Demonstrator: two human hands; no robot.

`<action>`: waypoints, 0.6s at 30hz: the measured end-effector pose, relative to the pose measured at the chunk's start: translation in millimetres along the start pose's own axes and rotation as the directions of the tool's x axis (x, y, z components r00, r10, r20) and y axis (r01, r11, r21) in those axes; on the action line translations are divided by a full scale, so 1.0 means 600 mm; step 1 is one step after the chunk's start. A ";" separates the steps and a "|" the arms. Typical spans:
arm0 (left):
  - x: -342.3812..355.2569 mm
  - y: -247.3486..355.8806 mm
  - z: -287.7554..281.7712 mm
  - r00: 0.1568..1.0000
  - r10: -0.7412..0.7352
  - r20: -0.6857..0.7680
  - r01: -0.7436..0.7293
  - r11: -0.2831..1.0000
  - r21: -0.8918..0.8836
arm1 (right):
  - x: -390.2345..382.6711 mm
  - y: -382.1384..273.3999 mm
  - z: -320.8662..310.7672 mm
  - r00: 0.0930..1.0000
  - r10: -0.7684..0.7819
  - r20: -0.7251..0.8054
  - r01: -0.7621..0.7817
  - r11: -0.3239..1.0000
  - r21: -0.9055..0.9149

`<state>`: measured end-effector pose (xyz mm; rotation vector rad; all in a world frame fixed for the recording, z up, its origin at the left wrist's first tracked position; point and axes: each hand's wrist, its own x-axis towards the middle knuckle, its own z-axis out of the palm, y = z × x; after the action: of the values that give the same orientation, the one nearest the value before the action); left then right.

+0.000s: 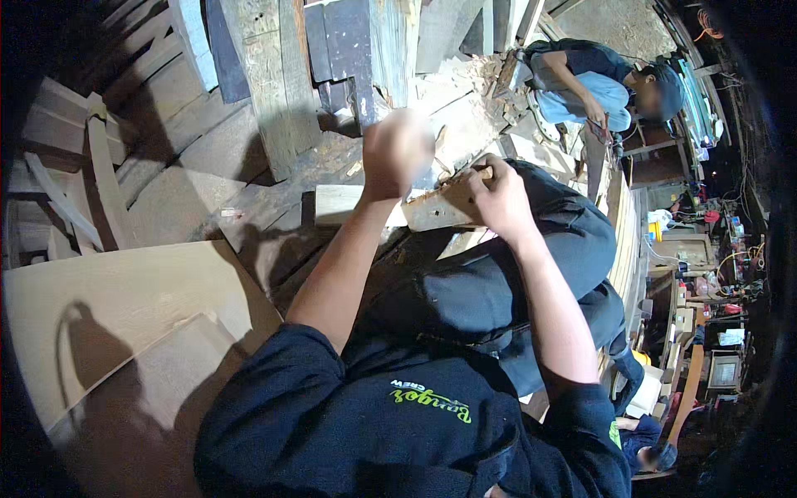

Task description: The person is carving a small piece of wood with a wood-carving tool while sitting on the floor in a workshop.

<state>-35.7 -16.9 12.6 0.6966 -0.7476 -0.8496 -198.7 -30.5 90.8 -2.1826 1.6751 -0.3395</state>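
My right hand is closed on a short brown piece of wood, its fingers bent over the upper edge. The piece lies by my bent leg and has small dark marks on its face. My left hand is raised just left of that wood and looks curled, but its fingers are smeared, so what it holds, if anything, cannot be made out. Beneath my left wrist, a pale wooden block sticks out to the left. Wood chips and scraps lie beyond my hands.
Upright planks stand beyond my left hand. A large tan board lies at my left. A co-worker crouches at the far right, holding a tool. Another person is at the lower right, near cluttered shelves.
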 end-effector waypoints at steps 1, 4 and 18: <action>0.006 0.013 0.012 1.000 -0.004 -0.028 -0.004 0.968 -0.250 | 0.006 0.015 0.004 0.993 -0.096 -0.073 0.096 0.995 0.001; 0.013 0.025 0.018 0.998 0.059 -0.009 -0.060 0.992 -0.113 | 0.015 0.014 0.001 0.989 -0.135 -0.066 0.137 0.990 0.028; -0.017 -0.067 0.022 0.988 -0.112 0.103 0.130 0.973 -0.191 | 0.040 0.014 0.006 0.989 -0.135 -0.066 0.137 0.990 0.019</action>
<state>-66.5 -30.9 -14.7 0.5328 -0.6965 -1.0576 -198.3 -54.9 83.1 -2.2970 1.5503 -0.4687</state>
